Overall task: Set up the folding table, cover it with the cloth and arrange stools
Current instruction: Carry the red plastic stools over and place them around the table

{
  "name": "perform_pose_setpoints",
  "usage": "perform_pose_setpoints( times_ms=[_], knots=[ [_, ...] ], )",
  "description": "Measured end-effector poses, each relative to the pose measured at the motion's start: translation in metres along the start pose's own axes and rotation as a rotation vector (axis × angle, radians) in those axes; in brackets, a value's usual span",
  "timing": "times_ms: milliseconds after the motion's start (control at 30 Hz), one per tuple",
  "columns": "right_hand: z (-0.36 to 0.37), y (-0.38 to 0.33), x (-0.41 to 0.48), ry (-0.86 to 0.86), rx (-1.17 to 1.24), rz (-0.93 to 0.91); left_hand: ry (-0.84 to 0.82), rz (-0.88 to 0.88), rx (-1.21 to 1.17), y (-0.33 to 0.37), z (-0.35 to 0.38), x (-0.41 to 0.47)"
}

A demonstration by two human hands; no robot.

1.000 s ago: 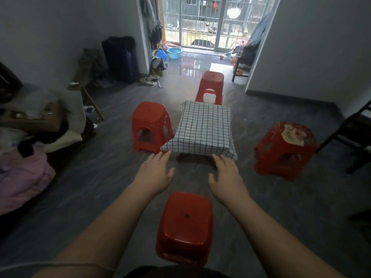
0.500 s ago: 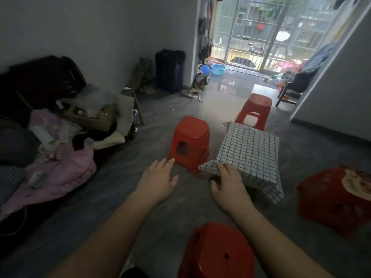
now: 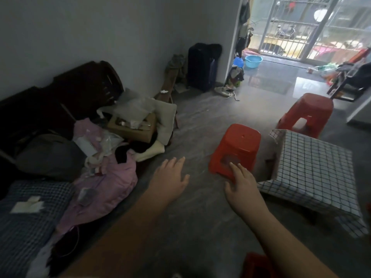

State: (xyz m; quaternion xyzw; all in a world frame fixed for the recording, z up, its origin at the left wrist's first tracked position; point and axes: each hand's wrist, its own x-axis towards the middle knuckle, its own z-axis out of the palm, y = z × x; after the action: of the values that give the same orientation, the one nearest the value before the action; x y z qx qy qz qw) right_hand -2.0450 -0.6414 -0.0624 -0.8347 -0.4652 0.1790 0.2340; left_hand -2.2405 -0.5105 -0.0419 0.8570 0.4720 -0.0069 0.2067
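A low table under a white grid-checked cloth [image 3: 315,169] stands at the right on the grey floor. One red plastic stool [image 3: 237,146] stands at its left side, another red stool [image 3: 307,113] at its far end. A corner of a third red stool [image 3: 254,264] shows at the bottom edge. My left hand [image 3: 170,180] hovers open over bare floor, left of the near stool. My right hand [image 3: 241,186] is stretched out flat, fingers apart, in front of that stool's lower edge and holds nothing.
A pile of clothes, bedding and a cardboard box [image 3: 132,127] fills the left side along the wall. A dark suitcase [image 3: 202,66] stands by the wall. A blue basin [image 3: 253,61] and a barred balcony door lie beyond. A dark chair [image 3: 353,83] stands far right.
The view has swung left: the table and stools slid to the right of the frame and the stained red stool left view. Both hands stayed outstretched and empty.
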Motion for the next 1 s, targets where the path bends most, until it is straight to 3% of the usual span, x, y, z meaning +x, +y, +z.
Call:
perform_pose_setpoints(
  times_ms=[367, 1000],
  knots=[
    [0.023, -0.017, 0.139, -0.035, -0.026, 0.054, -0.019, 0.031, -0.022, -0.041, -0.016, 0.143],
    [-0.019, -0.038, 0.519, -0.182, -0.126, -0.050, -0.035, -0.040, 0.050, -0.040, -0.079, 0.505]
  ],
)
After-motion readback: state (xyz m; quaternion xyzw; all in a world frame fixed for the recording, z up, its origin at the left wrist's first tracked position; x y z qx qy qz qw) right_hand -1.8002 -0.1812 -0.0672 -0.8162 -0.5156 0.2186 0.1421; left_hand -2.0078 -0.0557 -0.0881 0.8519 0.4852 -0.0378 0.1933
